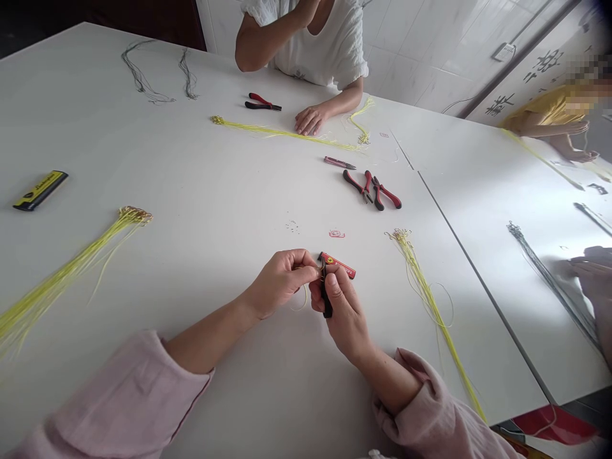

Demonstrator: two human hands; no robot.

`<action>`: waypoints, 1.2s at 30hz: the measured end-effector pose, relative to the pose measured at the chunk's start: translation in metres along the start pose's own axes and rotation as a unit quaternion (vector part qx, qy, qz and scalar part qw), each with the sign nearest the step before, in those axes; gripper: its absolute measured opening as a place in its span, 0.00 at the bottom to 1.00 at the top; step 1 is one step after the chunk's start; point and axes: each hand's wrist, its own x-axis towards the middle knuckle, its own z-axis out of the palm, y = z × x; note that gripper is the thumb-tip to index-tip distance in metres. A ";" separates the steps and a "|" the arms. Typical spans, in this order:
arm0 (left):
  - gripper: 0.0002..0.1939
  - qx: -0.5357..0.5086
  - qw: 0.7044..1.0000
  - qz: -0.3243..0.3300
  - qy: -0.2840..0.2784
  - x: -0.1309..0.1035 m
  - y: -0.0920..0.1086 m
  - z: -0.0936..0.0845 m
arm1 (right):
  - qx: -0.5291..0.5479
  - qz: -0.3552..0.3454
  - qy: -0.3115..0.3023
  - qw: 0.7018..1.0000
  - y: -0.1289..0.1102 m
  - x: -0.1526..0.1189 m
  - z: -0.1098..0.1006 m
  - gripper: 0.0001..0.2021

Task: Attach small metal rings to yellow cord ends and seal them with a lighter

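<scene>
My left hand (287,280) is closed in a pinch on a thin yellow cord (305,298), whose loose part curves below the fingertips. In my right hand (345,306) is a slim black tool (327,299), held upright; its kind is partly hidden by the fingers. The tool's upper end meets the left fingertips, where a small gold-coloured bit shows. Just behind the right fingers lies a red lighter-like case (342,264) with a yellow badge. To the right is a bundle of yellow cords (425,287) with metal hooks at its top.
Another yellow cord bundle (81,268) and a yellow-black case (42,190) lie left. Farther off are red-black pliers (366,188), snips (339,162), and more pliers (262,102). A co-worker's hand (312,119) rests by yellow cords (277,131). Grey cords (549,280) lie right.
</scene>
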 end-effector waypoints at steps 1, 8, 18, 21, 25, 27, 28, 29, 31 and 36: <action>0.08 -0.001 1.000 -0.001 -0.001 0.000 0.000 0.000 | -0.002 -0.001 0.000 1.000 0.000 0.000 0.000 0.12; 0.07 0.003 1.000 -0.004 -0.003 0.001 -0.001 0.000 | -0.001 0.010 0.003 1.000 0.003 0.001 0.000 0.12; 0.09 0.007 0.999 -0.030 0.029 0.002 -0.002 -0.002 | 0.059 0.050 0.011 0.997 -0.010 0.004 -0.005 0.12; 0.09 0.002 0.999 -0.030 0.045 0.002 -0.003 -0.005 | 0.058 0.059 0.002 0.997 -0.009 0.003 -0.005 0.12; 0.08 0.002 0.999 -0.022 0.042 0.002 -0.003 -0.005 | 0.047 0.062 -0.022 0.997 -0.006 0.002 -0.004 0.13; 0.08 0.003 0.999 -0.017 0.032 0.002 -0.002 -0.004 | 0.042 0.061 -0.028 0.997 -0.005 0.001 -0.003 0.14; 0.08 0.002 1.000 -0.014 0.027 0.002 -0.002 -0.004 | 0.042 0.061 -0.029 0.997 -0.005 0.001 -0.003 0.14; 0.08 -0.002 1.000 -0.011 0.022 0.002 -0.002 -0.003 | 0.041 0.061 -0.030 0.997 -0.005 0.001 -0.003 0.14; 0.08 -0.014 1.000 -0.005 0.011 0.002 -0.002 -0.003 | 0.040 0.061 -0.029 0.997 -0.005 0.000 -0.003 0.15; 0.08 -0.030 0.999 0.004 -0.011 0.002 -0.001 -0.003 | 0.036 0.061 -0.028 0.997 -0.004 0.000 -0.004 0.15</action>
